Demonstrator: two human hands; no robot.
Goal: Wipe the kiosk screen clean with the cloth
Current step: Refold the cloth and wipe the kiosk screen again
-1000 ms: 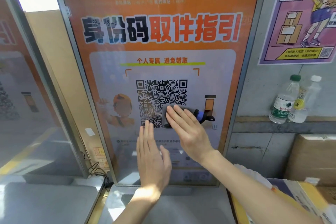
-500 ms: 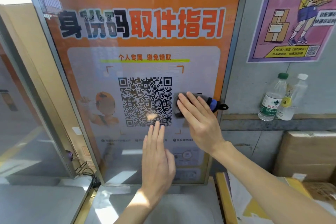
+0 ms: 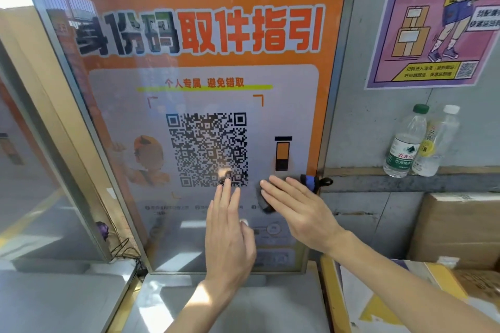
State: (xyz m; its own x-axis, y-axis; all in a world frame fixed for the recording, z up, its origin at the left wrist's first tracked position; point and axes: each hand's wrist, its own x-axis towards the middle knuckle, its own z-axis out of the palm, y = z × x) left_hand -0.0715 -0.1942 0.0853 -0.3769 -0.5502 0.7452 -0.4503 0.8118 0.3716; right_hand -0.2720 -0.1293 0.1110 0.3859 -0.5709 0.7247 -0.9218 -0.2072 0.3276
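I am pressing the cloth (image 3: pixel 308 181) flat against the kiosk screen (image 3: pixel 189 67) with my right hand (image 3: pixel 300 213), fingers straight and spread over it, not curling round it. The cloth is sitting at the screen's lower right, just right of the QR code (image 3: pixel 208 149) and under a small orange-and-black icon. Its long axis is running roughly left to right, rising a little rightward. The dark end is peeking out under my fingertips. The blue end, with a black loop, is pointing right and reaching onto the metal frame.

I am laying my left hand (image 3: pixel 230 238) on the glass too, fingers straight and together, holding nothing, their tips touching the QR code's lower edge.

The headline is reading 身份码取件指引, black then red, and beneath it 个人专属 避免错取. To the right, a purple poster (image 3: pixel 433 21) is showing 国家特级举重选手. A green-capped bottle (image 3: pixel 403 143) is bearing 农夫山 on its label, and a white-capped bottle (image 3: pixel 439 143) is standing against it, its print too blurred to read.
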